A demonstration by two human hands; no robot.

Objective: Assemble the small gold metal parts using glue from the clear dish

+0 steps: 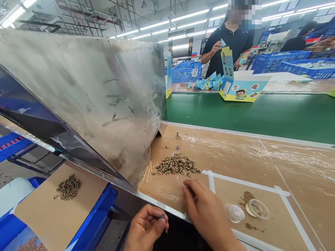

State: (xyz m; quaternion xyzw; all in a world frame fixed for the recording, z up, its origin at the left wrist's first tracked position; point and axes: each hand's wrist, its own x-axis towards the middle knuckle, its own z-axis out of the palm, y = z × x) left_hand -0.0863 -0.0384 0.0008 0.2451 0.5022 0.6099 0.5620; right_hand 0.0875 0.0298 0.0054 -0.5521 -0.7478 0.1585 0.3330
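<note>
- We see the left hand (146, 227) at the bottom edge of the view, with thumb and fingers closed in a narrow pinch on a small blue-tipped piece (162, 217).
- We see the right hand (206, 212) just to its right, over the near edge of the bench, with its fingers curled into a narrow grip. We cannot tell whether they hold anything.
- We find a heap of small gold-and-dark pieces (176, 164) on the cardboard bench top (261, 160), just beyond the right hand. A few strays lie farther back, and thin wooden sticks (148, 172) lie at the heap's left side.
- We see two see-through plastic cups (258, 209) lying on their sides to the right of the right hand, inside a square marked with white tape (285, 191).
- We see a tilted metal sheet (83, 104) rising along the bench's left side. Beyond it, on a blue cart (99, 212), a piece of cardboard (34, 209) carries a second heap of pieces (68, 187).
- We see a green bench (248, 116) across the way, with a co-worker (230, 45) in a black polo shirt behind it. Both of the co-worker's hands hold small blue packets. A yellow-and-blue display box (242, 85) stands beside a pile of packets (209, 82), with blue crates (288, 66) farther back.
</note>
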